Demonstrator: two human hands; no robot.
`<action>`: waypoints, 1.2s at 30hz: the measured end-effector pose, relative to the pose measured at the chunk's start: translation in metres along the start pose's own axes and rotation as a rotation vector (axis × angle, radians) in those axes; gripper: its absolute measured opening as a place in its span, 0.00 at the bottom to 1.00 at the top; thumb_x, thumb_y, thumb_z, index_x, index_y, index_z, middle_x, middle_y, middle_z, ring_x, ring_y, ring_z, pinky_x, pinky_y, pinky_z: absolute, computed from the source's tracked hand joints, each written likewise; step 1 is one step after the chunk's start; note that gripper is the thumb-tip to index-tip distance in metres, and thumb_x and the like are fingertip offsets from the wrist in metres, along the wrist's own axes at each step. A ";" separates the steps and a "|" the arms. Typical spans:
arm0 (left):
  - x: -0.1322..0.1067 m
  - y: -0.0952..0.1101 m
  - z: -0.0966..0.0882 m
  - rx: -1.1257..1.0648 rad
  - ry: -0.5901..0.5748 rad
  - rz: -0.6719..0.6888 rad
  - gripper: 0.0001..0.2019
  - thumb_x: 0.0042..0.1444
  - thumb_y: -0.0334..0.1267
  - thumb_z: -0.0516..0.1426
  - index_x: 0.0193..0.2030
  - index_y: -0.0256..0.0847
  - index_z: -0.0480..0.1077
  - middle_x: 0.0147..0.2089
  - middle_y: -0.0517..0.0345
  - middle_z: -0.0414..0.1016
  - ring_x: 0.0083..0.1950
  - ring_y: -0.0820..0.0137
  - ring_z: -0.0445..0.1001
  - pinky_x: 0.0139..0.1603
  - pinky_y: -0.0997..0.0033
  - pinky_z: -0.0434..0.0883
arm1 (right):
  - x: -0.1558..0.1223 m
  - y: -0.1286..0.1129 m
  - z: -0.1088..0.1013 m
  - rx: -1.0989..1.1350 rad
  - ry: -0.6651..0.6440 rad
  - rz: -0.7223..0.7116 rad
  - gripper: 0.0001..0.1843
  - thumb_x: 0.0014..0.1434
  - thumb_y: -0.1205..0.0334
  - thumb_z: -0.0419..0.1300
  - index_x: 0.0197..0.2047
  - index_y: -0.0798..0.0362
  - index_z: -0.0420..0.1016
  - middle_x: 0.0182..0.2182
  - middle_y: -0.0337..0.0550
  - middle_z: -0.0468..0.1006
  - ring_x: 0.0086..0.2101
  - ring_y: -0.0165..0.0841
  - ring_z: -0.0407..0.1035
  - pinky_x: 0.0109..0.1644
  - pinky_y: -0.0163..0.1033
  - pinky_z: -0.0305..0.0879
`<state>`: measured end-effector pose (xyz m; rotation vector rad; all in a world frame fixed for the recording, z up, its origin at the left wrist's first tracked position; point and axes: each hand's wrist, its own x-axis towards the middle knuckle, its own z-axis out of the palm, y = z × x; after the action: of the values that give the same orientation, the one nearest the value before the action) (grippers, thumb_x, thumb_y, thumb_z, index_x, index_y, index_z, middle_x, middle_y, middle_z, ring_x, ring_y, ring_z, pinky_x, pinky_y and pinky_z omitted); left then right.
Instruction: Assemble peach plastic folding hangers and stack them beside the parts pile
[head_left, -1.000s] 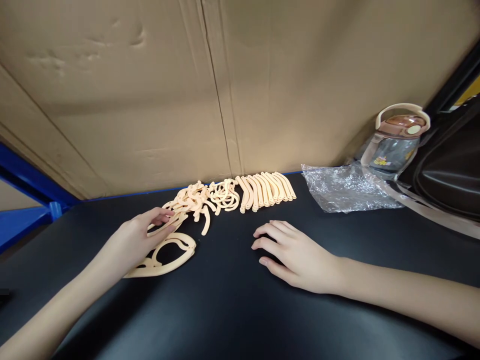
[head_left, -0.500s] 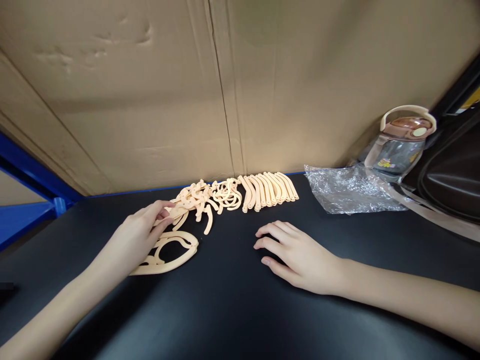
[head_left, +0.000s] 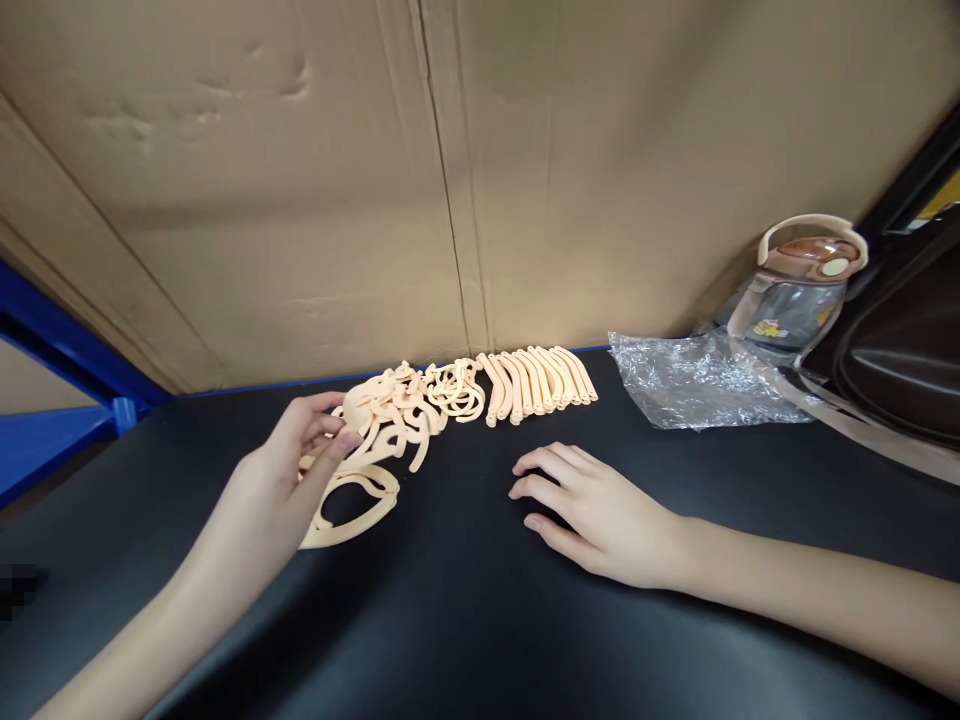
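Cream curved pieces point(head_left: 397, 395) are heaped near the far edge of the black table point(head_left: 480, 620), their left end overlapped by the left hand point(head_left: 281, 475); whether one is pinched between its bent fingers cannot be told. Behind that hand, the left part of a looped piece point(head_left: 356, 527) is hidden; its visible tip is pointed rightward and slightly away, its long axis laid slantwise. The right hand point(head_left: 600, 515) is held relaxed, fingers parted.
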<state>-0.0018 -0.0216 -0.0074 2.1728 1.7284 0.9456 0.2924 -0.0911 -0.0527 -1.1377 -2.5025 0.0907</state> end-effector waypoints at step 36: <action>0.025 0.036 0.047 0.660 -0.236 0.761 0.13 0.63 0.34 0.50 0.52 0.35 0.69 0.50 0.45 0.72 0.51 0.58 0.71 0.51 0.59 0.68 | 0.000 0.001 -0.003 0.122 0.160 0.111 0.06 0.61 0.68 0.54 0.42 0.51 0.69 0.39 0.41 0.75 0.43 0.35 0.67 0.54 0.48 0.61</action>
<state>0.0574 0.0016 -0.0164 3.3185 1.1894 0.1748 0.2945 -0.0904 -0.0505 -1.1834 -2.2619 0.1734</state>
